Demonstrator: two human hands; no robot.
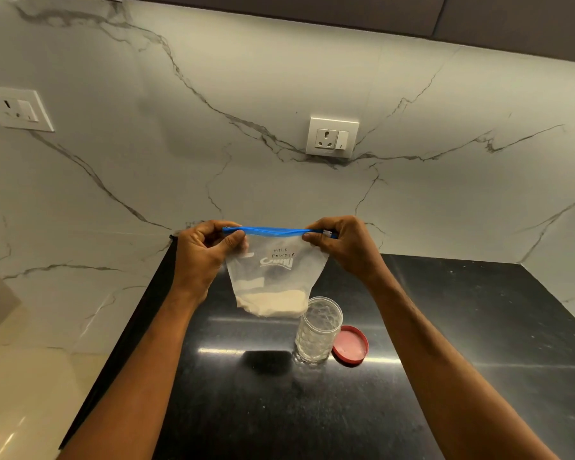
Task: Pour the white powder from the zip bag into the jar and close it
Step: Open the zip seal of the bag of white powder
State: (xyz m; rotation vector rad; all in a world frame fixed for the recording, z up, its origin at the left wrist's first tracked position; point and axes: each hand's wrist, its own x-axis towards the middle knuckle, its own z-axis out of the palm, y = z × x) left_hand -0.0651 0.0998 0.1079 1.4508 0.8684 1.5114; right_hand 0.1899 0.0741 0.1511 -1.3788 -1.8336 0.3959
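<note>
- Holding the zip bag (pixel 276 270) up over the counter (pixel 445 327), your left hand (pixel 201 250) and right hand (pixel 344 247) each pinched an end of its blue zip strip (pixel 269 231).
- The powder (pixel 273 303) sat low in the bag, just beside the open jar (pixel 317 330); the red lid (pixel 350 345) lay next to the jar.
- You likely needed to part the seal gently, keeping the bag upright.

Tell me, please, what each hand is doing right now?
Left hand: pinching the left end of the zip bag top.
Right hand: pinching the bag's right end.
</note>
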